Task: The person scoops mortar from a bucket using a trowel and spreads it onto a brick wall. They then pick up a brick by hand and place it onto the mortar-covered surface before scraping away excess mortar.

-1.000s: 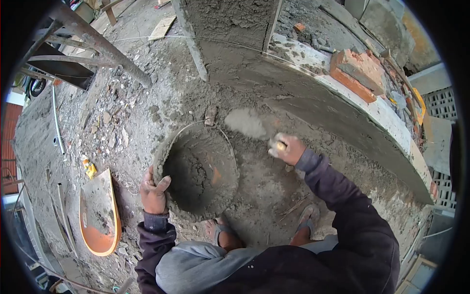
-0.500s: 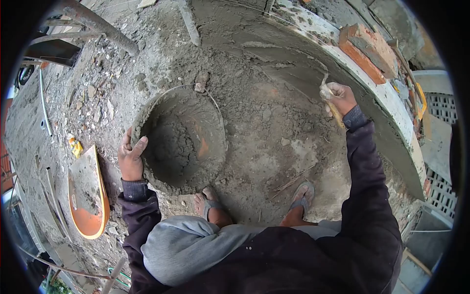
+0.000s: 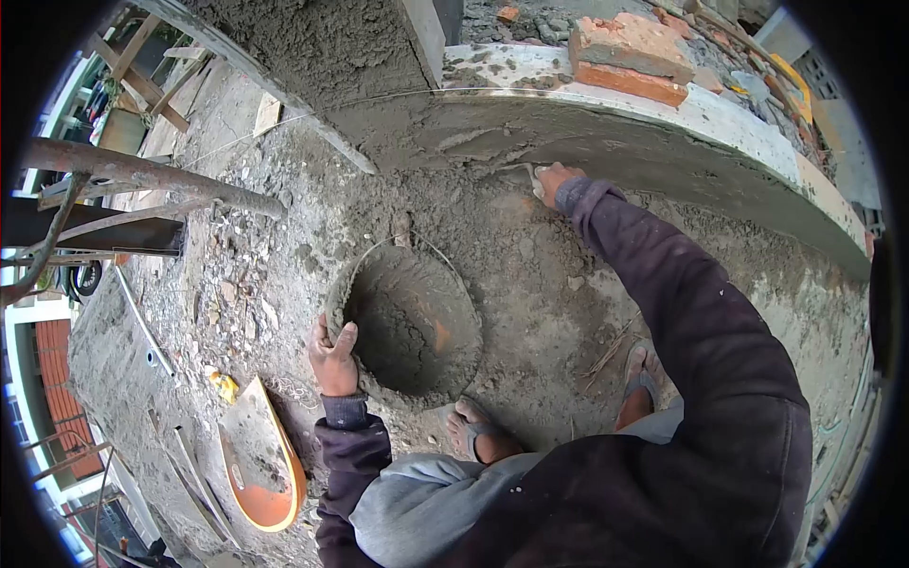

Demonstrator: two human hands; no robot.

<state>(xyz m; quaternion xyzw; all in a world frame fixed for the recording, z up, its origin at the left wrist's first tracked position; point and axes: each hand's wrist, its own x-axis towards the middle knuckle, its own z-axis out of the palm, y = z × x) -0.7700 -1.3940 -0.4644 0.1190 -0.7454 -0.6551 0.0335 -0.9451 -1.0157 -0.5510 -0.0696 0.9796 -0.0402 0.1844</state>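
Nearest, two feet (image 3: 478, 431) in sandals stand on the rubble-strewn ground, with an orange pan (image 3: 275, 492) lying at near left.

Just beyond the feet, the left hand (image 3: 333, 364) is clamped on the near-left rim of the bucket (image 3: 352, 284), thumb hooked over the edge. The bucket holds grey mortar (image 3: 402, 322).

The right hand (image 3: 561, 180) is extended far and right of the bucket, well apart from it. Its fist is closed around a tool (image 3: 533, 174) pressed against the plaster band (image 3: 644, 142). The band's long axis runs left to right along the curved wall, under the bricks (image 3: 630, 55).

The left hand is the one at the bucket; the right hand is the one at the wall.

The fist hides most of the tool, so its blade shape cannot be made out.
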